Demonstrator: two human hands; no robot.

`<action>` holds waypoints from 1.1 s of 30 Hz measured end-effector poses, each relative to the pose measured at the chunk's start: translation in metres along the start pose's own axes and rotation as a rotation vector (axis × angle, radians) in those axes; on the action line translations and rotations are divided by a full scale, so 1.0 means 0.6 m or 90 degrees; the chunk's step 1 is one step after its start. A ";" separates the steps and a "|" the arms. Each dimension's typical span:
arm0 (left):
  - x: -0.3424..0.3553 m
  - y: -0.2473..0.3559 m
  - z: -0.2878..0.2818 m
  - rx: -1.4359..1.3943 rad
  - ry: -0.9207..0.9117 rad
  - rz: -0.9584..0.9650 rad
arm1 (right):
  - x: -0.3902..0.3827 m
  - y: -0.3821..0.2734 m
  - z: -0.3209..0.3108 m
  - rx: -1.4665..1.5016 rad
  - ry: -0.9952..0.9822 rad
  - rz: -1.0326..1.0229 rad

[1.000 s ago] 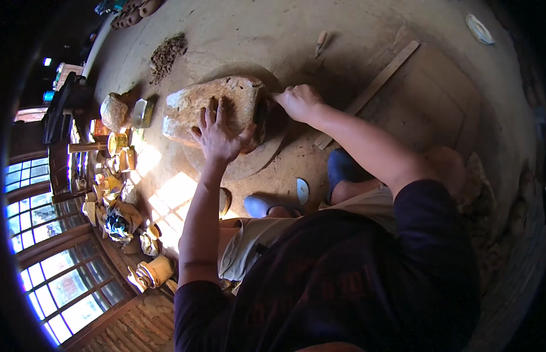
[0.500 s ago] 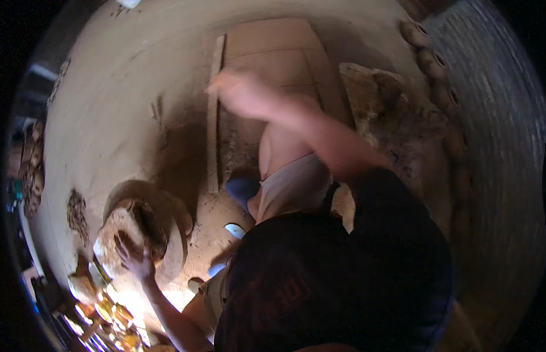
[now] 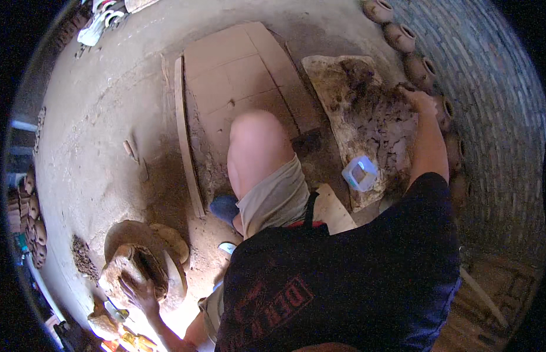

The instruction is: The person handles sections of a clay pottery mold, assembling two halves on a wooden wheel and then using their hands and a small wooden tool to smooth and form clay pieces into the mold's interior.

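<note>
My left hand (image 3: 138, 293) rests with fingers spread on a rough, pale block (image 3: 114, 274), which has a dark opening at its right and lies on a round slab (image 3: 117, 233) at the lower left. My right hand (image 3: 419, 97) reaches far to the right, fingers curled at something dark on the upper edge of a stained sheet (image 3: 323, 82) bearing broken dark clay (image 3: 378, 126), beside a row of round pots; what they hold is too small to make out. A translucent square container (image 3: 360, 173) sits on that sheet, below my right hand.
Clay pots (image 3: 419, 71) line the brick wall (image 3: 496, 117). A flat clay slab (image 3: 220, 64) with a long wooden strip (image 3: 188, 146) lies beyond my bare knee (image 3: 258, 141). A small wooden-handled tool (image 3: 130, 149), crumbled clay (image 3: 85, 258) and more pots (image 3: 35, 217) are at the left.
My right hand has left the block and swung across to the stained sheet at the far right. The view has turned rightward with it. My left hand has stayed on the block.
</note>
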State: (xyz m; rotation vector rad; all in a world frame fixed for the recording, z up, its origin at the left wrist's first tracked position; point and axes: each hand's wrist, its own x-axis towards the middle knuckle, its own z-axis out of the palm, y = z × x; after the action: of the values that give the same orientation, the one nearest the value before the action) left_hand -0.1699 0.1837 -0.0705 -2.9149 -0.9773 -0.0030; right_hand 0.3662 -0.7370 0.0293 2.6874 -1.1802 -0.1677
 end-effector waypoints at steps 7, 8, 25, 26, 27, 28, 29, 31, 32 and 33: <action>-0.004 -0.010 0.004 -0.003 0.035 0.043 | 0.070 -0.021 0.044 -0.027 0.034 -0.036; -0.008 -0.013 0.004 0.013 0.045 0.064 | 0.076 -0.027 0.050 -0.028 0.037 -0.044; -0.006 0.019 -0.025 -0.037 0.040 0.026 | 0.024 -0.047 0.156 -0.353 0.278 -0.337; -0.010 0.020 -0.022 -0.065 0.067 0.036 | 0.035 -0.052 0.155 -0.347 0.285 -0.344; -0.010 0.034 -0.028 -0.092 0.072 0.017 | 0.037 -0.064 0.155 -0.340 0.212 -0.305; -0.011 0.031 -0.025 -0.073 0.059 0.008 | 0.038 -0.081 0.153 -0.331 0.142 -0.266; -0.013 0.028 -0.019 -0.055 0.046 -0.004 | 0.037 -0.093 0.146 -0.314 0.093 -0.229; -0.017 0.021 -0.008 -0.028 0.080 -0.026 | 0.034 -0.106 0.146 -0.266 0.036 -0.218; -0.016 0.017 -0.009 -0.038 0.081 -0.035 | 0.028 -0.109 0.148 -0.239 0.014 -0.221; -0.013 0.023 -0.009 -0.050 0.081 -0.043 | 0.025 -0.109 0.150 -0.206 -0.007 -0.223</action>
State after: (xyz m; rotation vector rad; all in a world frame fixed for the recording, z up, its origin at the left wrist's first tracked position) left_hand -0.1677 0.1678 -0.0659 -2.9064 -1.0775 -0.2338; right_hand 0.4068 -0.7174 -0.0736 2.5741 -0.6102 -0.3882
